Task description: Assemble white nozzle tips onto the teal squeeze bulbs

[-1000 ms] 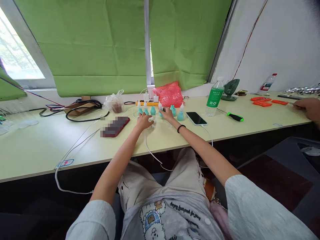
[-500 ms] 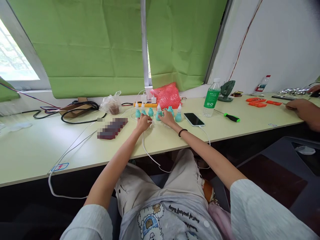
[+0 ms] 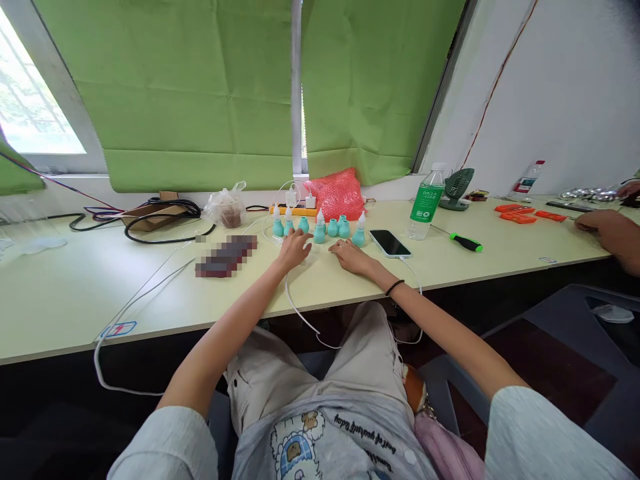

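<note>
Our left hand [image 3: 296, 251] and right hand [image 3: 351, 256] sit nearer than the smooth teal bulb-shaped bottles [image 3: 319, 235]; we cannot tell whether our fingers grasp anything.

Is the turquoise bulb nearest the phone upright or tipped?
Upright: the turquoise bulb stands on the table, its whitish tip pointing up.

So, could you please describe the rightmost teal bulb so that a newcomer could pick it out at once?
On the pale table, find the green-labelled bottle, then the phone to its left. Just left of that phone, beyond the right hand, stands the teal bulb. It wears a whitish tip, while the two bulbs just left of it have none.
</note>
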The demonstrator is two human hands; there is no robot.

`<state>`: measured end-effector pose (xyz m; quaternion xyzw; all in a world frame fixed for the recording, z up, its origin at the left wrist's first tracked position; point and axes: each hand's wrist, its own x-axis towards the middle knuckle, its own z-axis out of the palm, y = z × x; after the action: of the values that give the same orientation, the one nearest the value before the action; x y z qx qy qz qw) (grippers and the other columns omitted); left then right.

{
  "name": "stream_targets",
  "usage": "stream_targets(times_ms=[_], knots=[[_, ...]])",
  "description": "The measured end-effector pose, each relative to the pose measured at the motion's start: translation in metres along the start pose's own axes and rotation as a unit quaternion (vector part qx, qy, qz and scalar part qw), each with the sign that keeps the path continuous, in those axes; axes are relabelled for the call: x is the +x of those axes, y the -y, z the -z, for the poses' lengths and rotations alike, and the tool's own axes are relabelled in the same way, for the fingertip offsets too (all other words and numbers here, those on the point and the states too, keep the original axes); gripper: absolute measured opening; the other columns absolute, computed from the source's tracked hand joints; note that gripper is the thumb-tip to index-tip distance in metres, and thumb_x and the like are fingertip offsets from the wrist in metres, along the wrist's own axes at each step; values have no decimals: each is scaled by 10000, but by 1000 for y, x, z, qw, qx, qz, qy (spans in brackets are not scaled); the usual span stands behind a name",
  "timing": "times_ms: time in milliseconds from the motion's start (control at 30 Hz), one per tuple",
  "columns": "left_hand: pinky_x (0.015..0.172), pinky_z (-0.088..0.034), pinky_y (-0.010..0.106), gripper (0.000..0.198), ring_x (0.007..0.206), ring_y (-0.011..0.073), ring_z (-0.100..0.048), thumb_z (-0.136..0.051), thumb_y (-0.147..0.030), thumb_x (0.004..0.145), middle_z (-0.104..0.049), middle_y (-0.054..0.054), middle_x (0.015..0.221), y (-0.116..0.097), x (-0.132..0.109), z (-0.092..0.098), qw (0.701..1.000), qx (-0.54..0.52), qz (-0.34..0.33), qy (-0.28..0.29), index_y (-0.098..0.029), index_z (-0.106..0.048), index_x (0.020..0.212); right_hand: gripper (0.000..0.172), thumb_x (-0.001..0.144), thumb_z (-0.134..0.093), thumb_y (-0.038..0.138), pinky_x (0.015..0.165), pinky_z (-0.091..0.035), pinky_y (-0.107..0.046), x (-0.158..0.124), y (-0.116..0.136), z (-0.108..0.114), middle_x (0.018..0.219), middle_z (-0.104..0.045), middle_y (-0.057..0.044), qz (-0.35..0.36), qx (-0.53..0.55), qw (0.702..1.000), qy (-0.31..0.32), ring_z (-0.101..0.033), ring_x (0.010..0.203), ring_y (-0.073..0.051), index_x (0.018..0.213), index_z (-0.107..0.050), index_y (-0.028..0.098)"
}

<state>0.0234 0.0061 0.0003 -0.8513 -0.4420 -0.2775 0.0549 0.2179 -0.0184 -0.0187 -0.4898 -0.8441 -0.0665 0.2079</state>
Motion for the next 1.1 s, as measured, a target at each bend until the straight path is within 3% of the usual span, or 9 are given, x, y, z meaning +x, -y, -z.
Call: stream_targets(times_ms=[133, 267, 400, 633, 767, 1000, 1100], knots=[[814, -312, 367, 342, 1031, 246, -373, -389, -238, 806, -534, 65, 1072, -22, -4, -8, 996, -10, -83, 43, -233, -483, 1135, 310, 783, -381, 111, 837, -349, -341, 5, -1, -5, 1041, -522, -115, -4, 6, 999, -31, -443, 1005, -207, 1083, -457, 120], [782, -329, 373, 339, 1009, 246, -393, -390, -275, 811, -574, 74, 1000, -26, -5, -17, 989, -20, -119, 90, -216, -473, 1134, 223, 799, -391, 199, 740, -392, -311, 10, -3, -6, 898, -573, -101, -34, 9, 998, -59, -515, 855, -195, 972, -497, 105], [773, -336, 373, 294, 1010, 251, -385, -364, -342, 825, -587, 62, 972, -21, -3, -20, 987, -34, -117, 109, -224, -556, 1014, 139, 732, -482, 214, 732, -387, -285, 11, -4, -7, 791, -601, -72, -31, 11, 998, -61, -539, 788, -181, 811, -554, 126], [780, -343, 358, 288, 977, 255, -392, -430, -368, 793, -596, 75, 957, -24, -3, -19, 991, -56, -88, 89, -183, -600, 932, 257, 627, -522, 158, 779, -367, -312, 4, 4, 6, 901, -585, -84, -11, -5, 997, -74, -478, 915, -215, 880, -555, 130], [789, -340, 346, 244, 940, 233, -424, -452, -348, 785, -595, 67, 919, -27, -2, -19, 991, -62, -79, 83, -181, -612, 863, 214, 605, -506, 134, 757, -358, -353, -1, 7, 11, 858, -578, -88, 3, -21, 998, -65, -451, 920, -252, 807, -579, 145], [744, -344, 374, 318, 947, 263, -406, -446, -360, 788, -553, 94, 987, -28, -1, -25, 994, -61, -56, 74, -179, -547, 1031, 282, 626, -478, 123, 785, -361, -299, 0, 10, 11, 930, -561, -73, 24, -25, 998, -57, -487, 883, -195, 893, -565, 143], [750, -337, 384, 287, 944, 265, -402, -440, -362, 791, -546, 89, 982, -28, -1, -26, 993, -69, -58, 78, -210, -588, 984, 274, 641, -494, 167, 795, -340, -329, 0, 13, 14, 962, -544, -95, 7, -40, 997, -73, -469, 924, -225, 904, -560, 131]])
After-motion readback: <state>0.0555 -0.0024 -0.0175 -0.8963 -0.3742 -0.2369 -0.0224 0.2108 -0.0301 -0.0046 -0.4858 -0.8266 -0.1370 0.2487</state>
